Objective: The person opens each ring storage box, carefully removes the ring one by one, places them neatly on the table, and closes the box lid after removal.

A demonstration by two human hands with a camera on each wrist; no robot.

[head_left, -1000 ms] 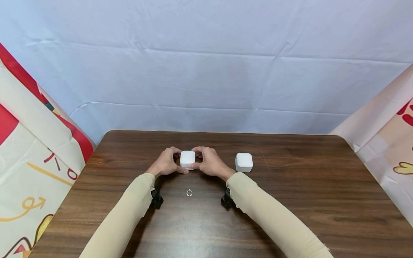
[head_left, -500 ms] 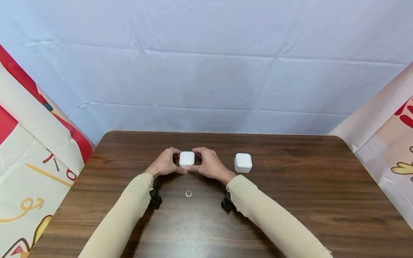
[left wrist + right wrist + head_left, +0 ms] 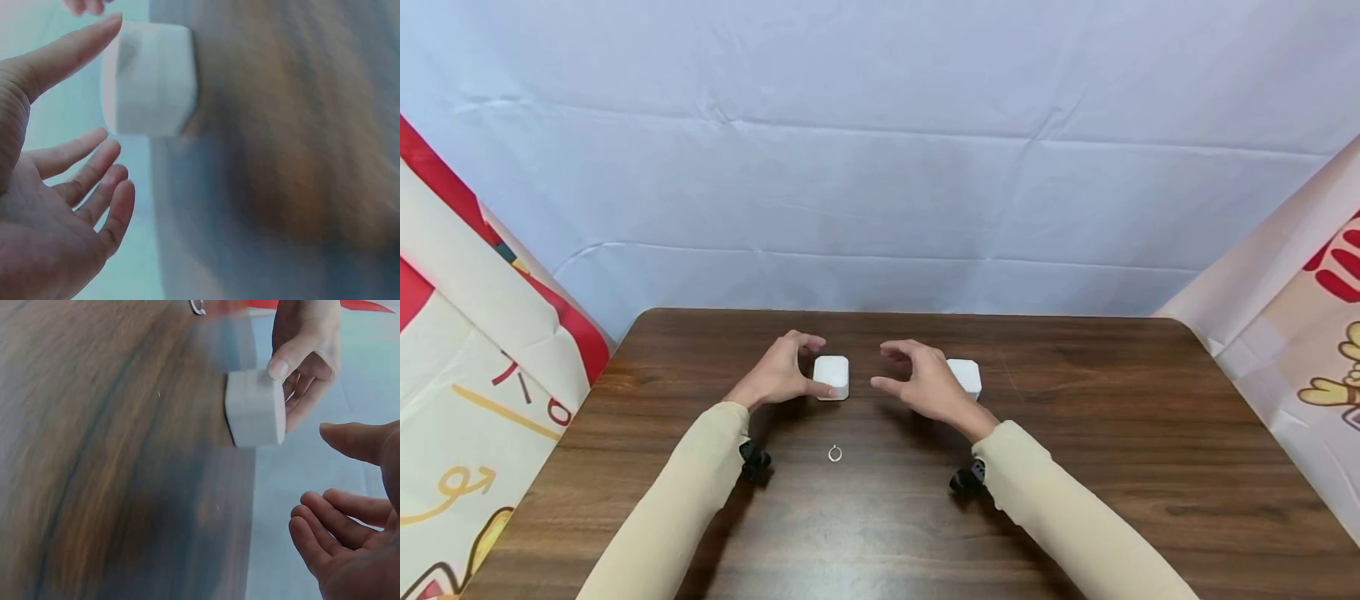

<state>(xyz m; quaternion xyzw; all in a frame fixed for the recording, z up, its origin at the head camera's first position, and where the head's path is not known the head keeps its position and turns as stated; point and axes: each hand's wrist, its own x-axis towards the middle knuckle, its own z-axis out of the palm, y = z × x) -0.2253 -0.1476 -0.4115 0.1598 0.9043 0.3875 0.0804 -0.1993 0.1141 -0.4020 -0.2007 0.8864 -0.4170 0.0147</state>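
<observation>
A small white box (image 3: 831, 371) with bevelled corners sits closed on the wooden table, left of the middle. My left hand (image 3: 781, 373) is at its left side, thumb tip over its near edge. In the left wrist view the other fingers (image 3: 100, 181) are spread loosely, apart from the box. To the right of that box my right hand (image 3: 931, 385) hovers with thumb and fingers parted, holding nothing. Behind the right hand stands a second white box (image 3: 967, 377), partly covered by it. A silver-coloured ring (image 3: 835, 453) lies on the table nearer to me, between the forearms.
The brown wooden table (image 3: 1112, 467) ends at a straight far edge, close beyond the boxes. A pale cloth (image 3: 880, 167) hangs behind it. Patterned cloths flank both sides, such as the left one (image 3: 475, 400).
My right hand has let go of the left box and moved right, toward the second box. The left hand's fingers have loosened beside the left box. The head view has shifted slightly.
</observation>
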